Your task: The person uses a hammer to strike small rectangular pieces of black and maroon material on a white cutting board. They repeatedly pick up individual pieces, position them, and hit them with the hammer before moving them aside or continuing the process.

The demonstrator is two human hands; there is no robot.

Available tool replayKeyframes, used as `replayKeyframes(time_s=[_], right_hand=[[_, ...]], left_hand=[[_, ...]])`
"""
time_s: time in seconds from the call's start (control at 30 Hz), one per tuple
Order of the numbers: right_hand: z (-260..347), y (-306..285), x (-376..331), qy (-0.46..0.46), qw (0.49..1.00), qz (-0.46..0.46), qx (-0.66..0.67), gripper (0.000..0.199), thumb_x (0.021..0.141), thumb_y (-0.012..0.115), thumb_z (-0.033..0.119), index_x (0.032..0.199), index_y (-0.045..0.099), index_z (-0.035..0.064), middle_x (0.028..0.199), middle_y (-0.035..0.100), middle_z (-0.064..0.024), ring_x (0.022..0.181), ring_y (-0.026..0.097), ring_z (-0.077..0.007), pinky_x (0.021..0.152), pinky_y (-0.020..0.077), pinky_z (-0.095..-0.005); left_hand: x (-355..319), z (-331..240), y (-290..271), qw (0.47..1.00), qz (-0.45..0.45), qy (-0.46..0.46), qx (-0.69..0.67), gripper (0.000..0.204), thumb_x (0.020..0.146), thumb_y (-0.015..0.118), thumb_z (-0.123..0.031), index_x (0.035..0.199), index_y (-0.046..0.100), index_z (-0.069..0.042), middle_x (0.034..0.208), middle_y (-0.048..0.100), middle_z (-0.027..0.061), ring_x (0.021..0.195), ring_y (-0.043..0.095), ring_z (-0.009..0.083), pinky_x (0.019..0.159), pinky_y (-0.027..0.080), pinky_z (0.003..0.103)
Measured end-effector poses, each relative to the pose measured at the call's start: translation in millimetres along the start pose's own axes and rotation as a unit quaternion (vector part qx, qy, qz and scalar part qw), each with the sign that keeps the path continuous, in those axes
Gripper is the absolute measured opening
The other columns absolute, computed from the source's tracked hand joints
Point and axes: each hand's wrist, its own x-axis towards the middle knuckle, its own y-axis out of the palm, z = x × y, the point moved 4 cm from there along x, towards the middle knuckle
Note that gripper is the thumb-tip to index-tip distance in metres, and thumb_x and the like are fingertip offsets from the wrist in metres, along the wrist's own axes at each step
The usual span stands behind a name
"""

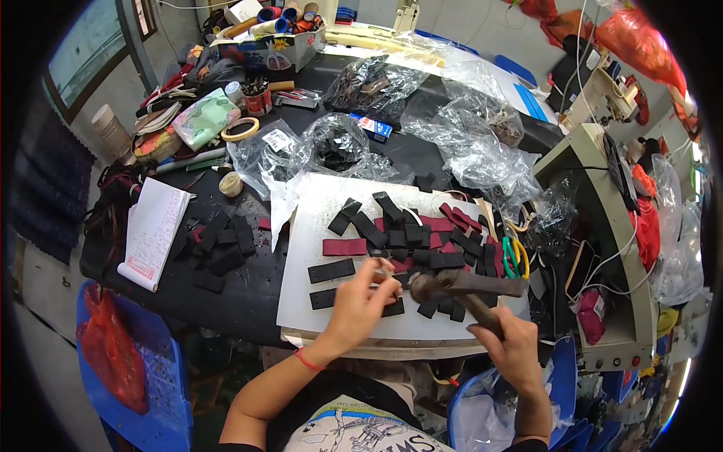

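Hammer [459, 285] in the right hand [512, 348] — fist wrapped round the wooden handle, head hanging just right of the left hand [361, 301], whose fingers pinch a small metal punch upright on a black strip [392, 307]. That strip lies on the white board [309, 301] near its front edge, long axis roughly left-to-right. More black and maroon strips crowd behind (right side especially); bare board opens leftward, toward the dark table [248, 290].
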Motion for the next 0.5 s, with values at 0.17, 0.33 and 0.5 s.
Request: replayKeyframes(time_s=[0.17, 0.33, 0.5], right_hand=[[2.4, 32.1, -2.2, -0.037, 0.997, 0.067, 0.001, 0.027, 0.079, 0.075, 0.023, 0.089, 0.059, 0.0038, 0.066, 0.059, -0.0119, 0.056, 0.059, -0.0288, 0.052, 0.0450, -0.0358], [8.1, 46.5, 3.2, -0.054, 0.986, 0.141, -0.071, 0.033, 0.082, 0.071, 0.031, 0.081, 0.051, 0.0043, 0.064, 0.057, -0.0121, 0.055, 0.057, -0.0322, 0.050, 0.0437, -0.0402], [10.0, 48.2, 6.2, -0.050, 0.983, 0.156, -0.081, 0.037, 0.082, 0.071, 0.031, 0.078, 0.046, 0.0042, 0.062, 0.055, -0.0132, 0.054, 0.056, -0.0340, 0.049, 0.0424, -0.0414]], left_hand=[[-22.7, -12.0, -41.9, 0.995, -0.078, 0.041, -0.055, 0.025, 0.095, 0.050, -0.002, 0.119, 0.044, -0.002, 0.105, 0.060, 0.0122, 0.098, 0.065, 0.0212, 0.084, 0.055, 0.031], [-36.3, -4.0, -43.5, 0.998, -0.042, 0.002, -0.050, 0.022, 0.096, 0.050, -0.003, 0.117, 0.045, 0.000, 0.102, 0.061, 0.0113, 0.099, 0.065, 0.0208, 0.085, 0.055, 0.031], [-33.9, 2.5, -43.8, 1.000, -0.019, -0.013, -0.003, 0.018, 0.095, 0.050, -0.002, 0.113, 0.047, 0.000, 0.099, 0.062, 0.0107, 0.098, 0.064, 0.0190, 0.086, 0.055, 0.031]])
